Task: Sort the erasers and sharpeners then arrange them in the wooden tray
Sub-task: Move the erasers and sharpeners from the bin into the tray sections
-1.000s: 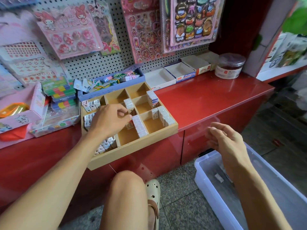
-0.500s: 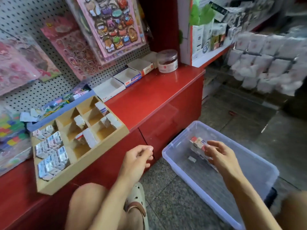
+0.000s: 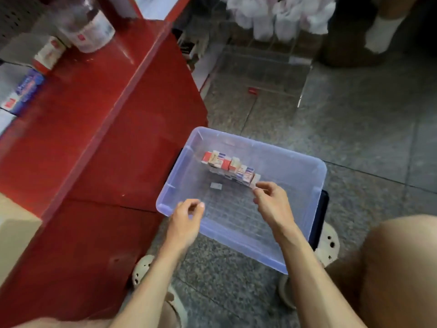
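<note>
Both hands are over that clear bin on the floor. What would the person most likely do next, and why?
Probably pinch the nearest small box in the row of small boxes and lift it: the right hand already touches that end, and the left hand hovers empty over the clear bin.

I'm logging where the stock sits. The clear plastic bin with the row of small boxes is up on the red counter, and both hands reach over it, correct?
Not quite. In the head view the clear plastic bin stands on the grey floor beside the red counter, not on it. The row of small boxes is inside, with the left hand and right hand over it.
</note>
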{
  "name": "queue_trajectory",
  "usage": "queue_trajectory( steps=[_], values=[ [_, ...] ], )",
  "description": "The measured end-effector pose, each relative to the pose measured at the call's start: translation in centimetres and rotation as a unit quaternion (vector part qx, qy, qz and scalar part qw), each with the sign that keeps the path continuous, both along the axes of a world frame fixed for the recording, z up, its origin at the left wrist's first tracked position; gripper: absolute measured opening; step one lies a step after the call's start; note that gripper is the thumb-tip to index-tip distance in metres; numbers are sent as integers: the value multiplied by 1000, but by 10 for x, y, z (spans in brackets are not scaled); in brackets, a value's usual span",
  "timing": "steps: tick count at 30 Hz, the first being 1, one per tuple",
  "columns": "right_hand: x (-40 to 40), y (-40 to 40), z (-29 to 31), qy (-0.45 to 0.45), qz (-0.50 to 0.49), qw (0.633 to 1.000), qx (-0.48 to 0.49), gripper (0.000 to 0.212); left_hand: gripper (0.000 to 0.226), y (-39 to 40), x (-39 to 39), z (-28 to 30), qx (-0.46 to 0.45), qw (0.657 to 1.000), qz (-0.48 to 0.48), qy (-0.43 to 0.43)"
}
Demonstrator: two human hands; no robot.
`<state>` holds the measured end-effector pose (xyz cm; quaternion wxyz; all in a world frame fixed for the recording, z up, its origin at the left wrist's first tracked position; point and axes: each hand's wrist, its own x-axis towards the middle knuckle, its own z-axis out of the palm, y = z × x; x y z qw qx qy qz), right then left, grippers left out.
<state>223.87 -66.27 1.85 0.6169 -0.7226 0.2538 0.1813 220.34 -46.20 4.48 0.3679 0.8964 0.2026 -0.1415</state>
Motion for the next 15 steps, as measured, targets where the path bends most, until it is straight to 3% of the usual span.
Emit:
queue_trajectory(
  steps=[4,9,15],
  values=[
    [10,17,-42,50,10,999,-11,27,28,17,30,-47,77,991,-103,24],
    [26,35,-91,85,22,996,-32,30,40,27,35,-82,224,956,-188,33],
    [74,39,-130,77,3,995,-66,36,49,29,33,-91,241,949,-202,-8]
  ],
)
